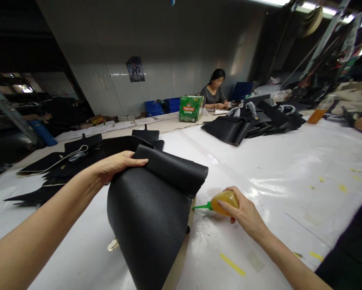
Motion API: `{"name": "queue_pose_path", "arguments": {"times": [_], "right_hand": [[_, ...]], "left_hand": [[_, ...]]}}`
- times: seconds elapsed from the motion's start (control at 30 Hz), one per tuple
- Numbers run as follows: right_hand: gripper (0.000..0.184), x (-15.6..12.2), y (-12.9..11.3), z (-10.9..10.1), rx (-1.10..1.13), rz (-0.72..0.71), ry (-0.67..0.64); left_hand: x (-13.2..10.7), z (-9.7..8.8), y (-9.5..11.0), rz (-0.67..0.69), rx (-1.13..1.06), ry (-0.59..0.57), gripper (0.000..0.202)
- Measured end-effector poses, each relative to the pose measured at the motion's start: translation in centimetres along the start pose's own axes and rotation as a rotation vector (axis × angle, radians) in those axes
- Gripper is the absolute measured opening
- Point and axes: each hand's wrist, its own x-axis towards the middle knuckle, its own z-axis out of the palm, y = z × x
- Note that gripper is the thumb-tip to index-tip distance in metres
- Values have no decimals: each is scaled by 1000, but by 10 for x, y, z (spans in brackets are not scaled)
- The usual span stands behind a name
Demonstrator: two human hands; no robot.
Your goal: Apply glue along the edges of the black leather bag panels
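My left hand (120, 163) grips a black leather panel (150, 209) from its upper left, thumb on top and fingers hidden beneath. The panel is curled, with a folded flap across its upper part and a beige edge along its right side. A small metal fitting (112, 245) sticks out at its lower left. In my right hand (241, 209) is a squeeze bottle (225, 202) of amber liquid, tilted sideways. Its green nozzle (202, 206) points left, with the tip at the panel's beige edge; whether it touches I cannot tell.
Black leather pieces (69, 161) lie to the left, and a pile of black bag parts (253, 121) at the back. A green Tsingtao box (190, 108) stands near a seated person (214, 92). An amber bottle (319, 110) is at the right. Yellow tape (232, 264) sticks to the white table (277, 169).
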Motion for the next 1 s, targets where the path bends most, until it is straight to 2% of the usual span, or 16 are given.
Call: {"name": "queue_pose_path", "arguments": {"times": [0.07, 0.23, 0.4, 0.57, 0.73, 0.9, 1.0], "right_hand": [[34, -3, 1, 1, 6, -15, 7], [39, -11, 9, 1, 31, -99, -110], [39, -13, 14, -1, 9, -135, -35], [39, -18, 15, -1, 49, -137, -170], [39, -18, 18, 1, 32, -117, -56], [37, -20, 23, 5, 56, -171, -181], [37, -13, 27, 5, 14, -170, -113]], "left_hand": [[0, 1, -1, 14, -3, -1, 26], [0, 2, -3, 29, -23, 8, 25], [1, 0, -6, 43, -39, 2, 25], [0, 0, -8, 44, -37, 9, 26], [-4, 2, -5, 42, -36, 45, 24], [-1, 3, -6, 47, -41, 41, 24], [2, 4, -7, 49, -46, 37, 23]]}}
